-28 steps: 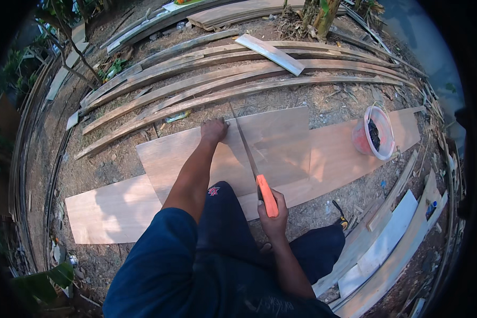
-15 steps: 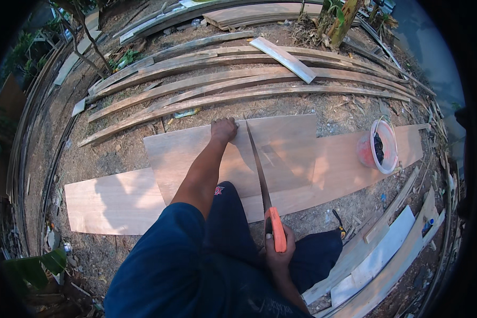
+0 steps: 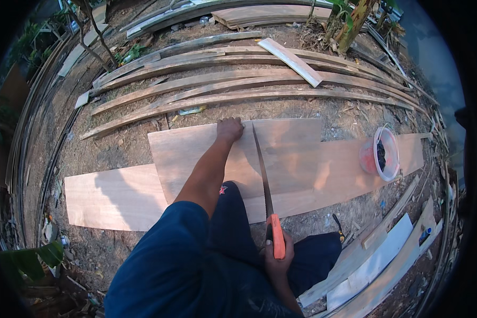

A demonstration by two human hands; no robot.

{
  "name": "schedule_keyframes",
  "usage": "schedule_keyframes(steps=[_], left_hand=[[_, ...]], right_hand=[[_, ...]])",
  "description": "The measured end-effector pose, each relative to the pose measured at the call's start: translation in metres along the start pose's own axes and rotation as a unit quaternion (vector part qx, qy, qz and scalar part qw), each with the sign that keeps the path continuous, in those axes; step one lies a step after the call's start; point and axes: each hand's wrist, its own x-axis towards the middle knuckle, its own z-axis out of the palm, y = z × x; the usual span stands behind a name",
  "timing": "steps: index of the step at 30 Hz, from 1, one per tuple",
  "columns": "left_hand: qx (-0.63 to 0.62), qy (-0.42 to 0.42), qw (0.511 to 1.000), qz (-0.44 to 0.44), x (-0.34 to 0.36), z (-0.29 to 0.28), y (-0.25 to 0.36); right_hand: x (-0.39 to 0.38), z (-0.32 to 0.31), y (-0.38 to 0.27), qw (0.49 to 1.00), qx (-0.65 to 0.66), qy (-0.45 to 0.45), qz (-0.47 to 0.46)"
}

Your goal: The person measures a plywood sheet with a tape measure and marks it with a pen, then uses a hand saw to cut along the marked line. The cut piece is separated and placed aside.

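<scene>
My right hand (image 3: 279,255) is closed round the orange handle of a handsaw (image 3: 264,179). Its long dark blade points away from me across a plywood sheet (image 3: 196,153), with the tip at the sheet's far edge. Just left of that tip, my left hand (image 3: 230,129) grips the far edge with its fingers curled. The sheet lies over a longer plywood board (image 3: 111,199) that sticks out at both sides. My bent knee (image 3: 228,201) is at the sheet's near side, left of the saw.
A pinkish-white bucket (image 3: 388,153) with something dark inside stands on the long board at right. Several long timber strips (image 3: 238,98) lie beyond the sheet, a short pale plank (image 3: 291,62) across them. More boards (image 3: 371,265) and a black-and-yellow tool (image 3: 340,233) lie at lower right.
The whole view has shifted slightly. The saw handle and my right hand sit a little nearer me; my left hand keeps its place on the sheet's edge.
</scene>
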Motion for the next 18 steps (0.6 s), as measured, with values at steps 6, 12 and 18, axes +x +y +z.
schedule_keyframes(steps=[6,12,18], left_hand=[[-0.004,0.010,1.000,0.014,0.000,0.000,-0.002],[0.000,0.009,1.000,0.013,0.011,0.008,-0.006],[0.010,0.023,1.000,0.011,0.004,0.011,-0.003]], right_hand=[[0.189,0.088,-0.008,0.997,-0.073,-0.001,-0.040],[0.026,-0.001,-0.013,0.999,-0.045,-0.012,-0.008],[0.084,0.037,0.005,1.000,-0.005,0.010,0.003]])
